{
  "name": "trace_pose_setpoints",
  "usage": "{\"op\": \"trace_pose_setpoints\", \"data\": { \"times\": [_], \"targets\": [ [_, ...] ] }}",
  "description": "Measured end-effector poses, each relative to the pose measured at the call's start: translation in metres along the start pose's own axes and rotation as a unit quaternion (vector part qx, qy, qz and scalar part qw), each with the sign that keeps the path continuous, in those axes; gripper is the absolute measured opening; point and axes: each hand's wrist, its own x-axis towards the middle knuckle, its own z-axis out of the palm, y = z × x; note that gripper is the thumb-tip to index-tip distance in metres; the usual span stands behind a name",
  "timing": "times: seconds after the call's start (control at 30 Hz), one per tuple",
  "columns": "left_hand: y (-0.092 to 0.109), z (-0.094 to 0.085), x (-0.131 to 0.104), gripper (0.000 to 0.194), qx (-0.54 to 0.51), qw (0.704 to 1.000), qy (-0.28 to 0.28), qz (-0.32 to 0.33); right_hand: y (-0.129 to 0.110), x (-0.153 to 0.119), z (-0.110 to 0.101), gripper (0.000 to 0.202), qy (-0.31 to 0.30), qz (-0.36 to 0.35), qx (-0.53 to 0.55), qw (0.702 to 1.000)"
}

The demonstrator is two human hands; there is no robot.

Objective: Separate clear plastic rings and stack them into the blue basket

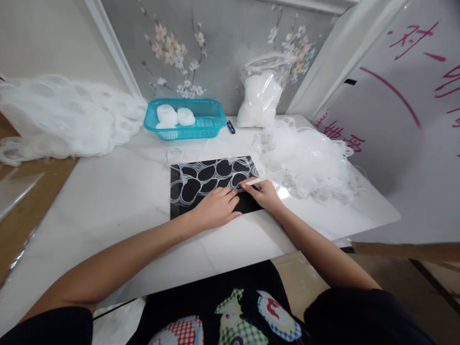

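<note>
A clear sheet of joined plastic rings (207,173) lies across a black mat (178,212) on the table. My left hand (218,207) rests flat on the mat's front part, fingers stretched over the lower edge of the rings. Closed in a pinch, my right hand (265,192) holds a slim white pen-like tool (256,181). Its tip points left, down at a ring close to my left fingertips. Which end of the tool does the work is too small to make out.
Behind the mat stands a blue plastic basket (187,133) with several white round pieces. Small blue thread snips (231,127) lie beside it. A clear bag of white pieces (260,98) leans at the wall. Ring sheets are heaped left (72,117) and right (305,160).
</note>
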Motion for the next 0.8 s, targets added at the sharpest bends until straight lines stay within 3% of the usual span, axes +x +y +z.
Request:
{"op": "trace_pose_setpoints", "data": {
  "times": [0.2,0.33,0.43,0.53,0.63,0.73,0.8],
  "targets": [
    [0.000,-0.002,0.004,0.043,0.015,1.000,-0.003,-0.004,0.002,0.001,0.000,0.023,0.002,-0.023,-0.021,1.000],
    [0.001,-0.002,0.005,0.043,0.007,1.000,-0.008,-0.009,0.004,-0.003,0.000,0.022,0.012,-0.077,-0.063,0.995],
    [0.001,-0.003,0.004,0.046,-0.015,1.000,-0.006,-0.018,0.004,-0.012,0.003,0.024,0.009,-0.145,-0.170,0.975],
    [0.002,-0.005,0.004,0.050,-0.058,0.997,-0.017,-0.041,0.005,-0.020,0.006,0.025,-0.022,-0.194,-0.292,0.936],
    [0.002,-0.006,0.003,0.051,-0.093,0.993,-0.032,-0.059,0.005,-0.012,-0.002,0.022,-0.045,-0.192,-0.304,0.932],
    [0.003,-0.007,0.002,0.054,-0.107,0.991,-0.034,-0.069,0.004,0.021,-0.026,0.022,0.095,-0.106,-0.223,0.964],
    [0.003,-0.009,0.002,0.057,-0.109,0.991,-0.037,-0.067,-0.002,0.046,-0.044,0.035,0.214,-0.067,-0.191,0.956]
  ]
}}
